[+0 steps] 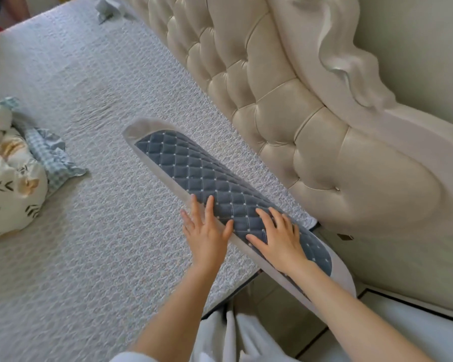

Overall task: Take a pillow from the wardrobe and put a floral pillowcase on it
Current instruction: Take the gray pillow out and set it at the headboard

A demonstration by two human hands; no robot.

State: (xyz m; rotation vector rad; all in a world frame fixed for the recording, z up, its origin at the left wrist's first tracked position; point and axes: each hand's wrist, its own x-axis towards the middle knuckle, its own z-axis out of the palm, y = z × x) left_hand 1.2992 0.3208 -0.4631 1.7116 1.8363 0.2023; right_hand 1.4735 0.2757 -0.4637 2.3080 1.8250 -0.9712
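Note:
A long pillow (194, 171) with a quilted blue top and grey sides lies on the bed along the headboard, its near end jutting past the bed's edge. My left hand (205, 232) rests flat on the pillow's left rim, fingers spread. My right hand (279, 237) lies flat on the blue quilted top near the same end, fingers apart. Neither hand grips anything. A floral pillowcase (9, 184), white with green leaves and orange flowers and a blue checked frill, sits crumpled on the bed at the far left.
A pale textured bedspread (89, 113) covers the bed. The cream tufted headboard (285, 105) runs along the right. A small crumpled light cloth (106, 9) lies at the far end. Tiled floor (285, 325) shows below the bed's corner.

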